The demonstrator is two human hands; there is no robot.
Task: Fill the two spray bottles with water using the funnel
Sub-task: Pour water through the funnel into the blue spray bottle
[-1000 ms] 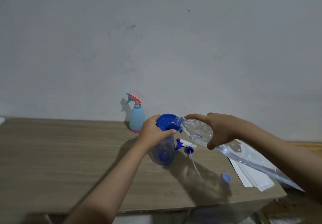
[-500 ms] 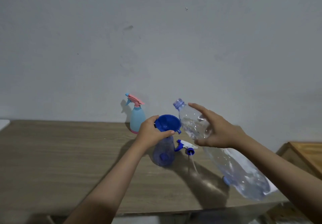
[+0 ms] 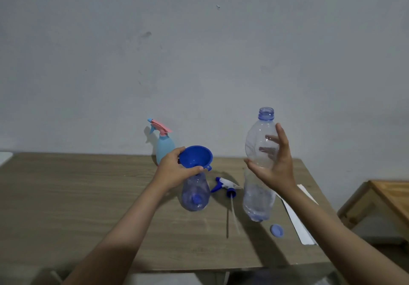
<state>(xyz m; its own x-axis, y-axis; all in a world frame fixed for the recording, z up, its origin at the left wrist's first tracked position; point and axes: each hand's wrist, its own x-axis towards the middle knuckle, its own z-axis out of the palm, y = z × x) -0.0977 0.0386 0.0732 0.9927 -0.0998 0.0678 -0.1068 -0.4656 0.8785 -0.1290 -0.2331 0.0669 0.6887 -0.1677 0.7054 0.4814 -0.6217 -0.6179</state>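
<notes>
A blue funnel (image 3: 195, 156) sits in the neck of a clear bluish spray bottle (image 3: 195, 196) that stands on the wooden table (image 3: 77, 196). My left hand (image 3: 174, 171) grips the funnel's rim and the bottle's neck. To the right, my right hand (image 3: 276, 169) holds a large clear water bottle (image 3: 257, 198) upright, mouth up, its base just above the table; it looks almost empty. The unscrewed blue-and-white spray head (image 3: 225, 184) with its tube lies between the two bottles. A light-blue spray bottle (image 3: 164, 146) with a pink trigger stands by the wall.
A blue bottle cap (image 3: 276, 230) lies near the table's front right. White paper sheets (image 3: 298, 225) lie along the right edge. A wooden stool (image 3: 387, 194) stands off to the right. A grey wall rises behind the table.
The water bottle was tipped with its mouth at the funnel; my right hand has lifted it away and turned it upright. My left hand stays on the funnel.
</notes>
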